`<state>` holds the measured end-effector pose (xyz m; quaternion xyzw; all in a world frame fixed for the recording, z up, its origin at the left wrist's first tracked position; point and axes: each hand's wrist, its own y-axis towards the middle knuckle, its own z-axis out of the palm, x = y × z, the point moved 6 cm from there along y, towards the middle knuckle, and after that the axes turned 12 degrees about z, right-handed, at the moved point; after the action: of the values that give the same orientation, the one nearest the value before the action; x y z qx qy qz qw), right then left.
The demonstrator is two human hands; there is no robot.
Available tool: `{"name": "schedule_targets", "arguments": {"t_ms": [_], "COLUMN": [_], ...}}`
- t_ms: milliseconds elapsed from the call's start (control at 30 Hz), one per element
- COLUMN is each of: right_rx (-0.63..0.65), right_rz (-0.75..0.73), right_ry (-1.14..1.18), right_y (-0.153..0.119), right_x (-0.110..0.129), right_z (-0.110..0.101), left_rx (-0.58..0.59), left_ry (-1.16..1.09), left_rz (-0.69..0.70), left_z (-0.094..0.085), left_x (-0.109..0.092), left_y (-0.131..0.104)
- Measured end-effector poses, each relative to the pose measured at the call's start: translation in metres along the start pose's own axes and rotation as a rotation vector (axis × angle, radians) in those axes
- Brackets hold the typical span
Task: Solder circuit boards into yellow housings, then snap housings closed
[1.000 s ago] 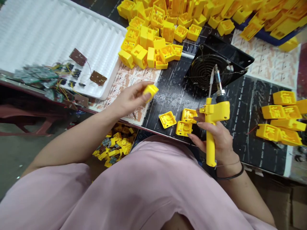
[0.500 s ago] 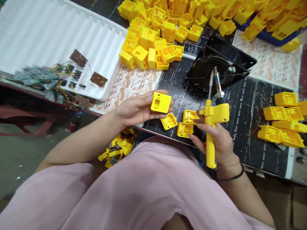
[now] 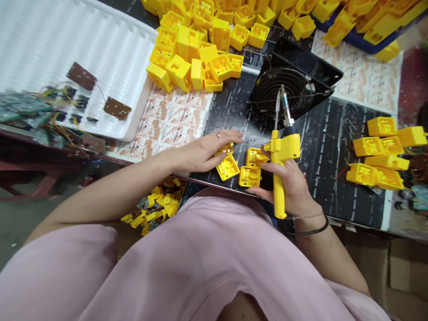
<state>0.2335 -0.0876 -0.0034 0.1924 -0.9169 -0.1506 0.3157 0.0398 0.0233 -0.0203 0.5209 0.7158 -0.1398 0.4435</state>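
Observation:
My left hand (image 3: 203,151) is palm down over a yellow case (image 3: 227,149) on the black mat, its fingers curled round it and partly hiding it. Just below lies another open yellow case (image 3: 228,167), touching or nearly touching it. My right hand (image 3: 290,185) holds a yellow soldering gun (image 3: 280,151), its metal tip pointing away from me, in front of the round grille of a black fan (image 3: 284,91). Beside my right fingertips, two more open yellow cases (image 3: 257,157) (image 3: 250,176) sit one behind the other.
A white ridged foam tray (image 3: 133,127) at the left bears brown boards (image 3: 117,108) and wired parts. Many yellow cases (image 3: 220,34) are heaped at the back, some in a blue bin (image 3: 368,47). Several more cases (image 3: 377,146) stand at the right.
My left hand has turned from palm up to palm down and lowered the yellow case to the mat. My right hand still holds the soldering gun. The whole view has shifted slightly.

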Motion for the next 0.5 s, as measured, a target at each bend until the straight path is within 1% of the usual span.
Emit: {"name": "schedule_targets", "arguments": {"t_ms": [33,67,100,167,233,300,367,400,433,500], "right_rx": [0.022,0.045,0.067,0.107,0.143,0.183,0.214,0.215,0.213,0.197], "right_rz": [0.006,0.014,0.023,0.031,0.014,-0.007,-0.018,-0.021,-0.023,-0.031], "right_ry": [0.004,0.007,0.01,0.013,0.012,0.012,0.008,0.002,-0.01,-0.026], "right_y": [0.0,0.0,0.0,0.001,0.002,0.004,0.005,0.006,0.007,0.009], "right_x": [-0.001,-0.003,-0.005,-0.009,-0.013,-0.016,-0.019,-0.02,-0.022,-0.024], "right_z": [0.001,0.001,0.001,0.001,0.0,0.0,0.002,0.004,0.007,0.014], "left_rx": [0.078,0.119,0.125,0.097,0.08,0.094,0.136,0.17,0.209,0.273], "left_ry": [0.041,0.076,0.12,0.237,0.361,0.422,0.385,0.347,0.316,0.327], "left_rz": [0.028,0.033,0.019,-0.035,-0.085,-0.107,-0.049,0.012,0.074,0.159], "left_z": [0.004,0.007,0.008,0.012,0.022,0.035,0.045,0.048,0.049,0.045], "left_x": [-0.002,-0.005,-0.007,-0.012,-0.015,-0.014,-0.012,-0.011,-0.01,-0.009], "left_y": [0.001,-0.001,-0.003,-0.013,-0.024,-0.029,-0.025,-0.02,-0.015,-0.006]}}
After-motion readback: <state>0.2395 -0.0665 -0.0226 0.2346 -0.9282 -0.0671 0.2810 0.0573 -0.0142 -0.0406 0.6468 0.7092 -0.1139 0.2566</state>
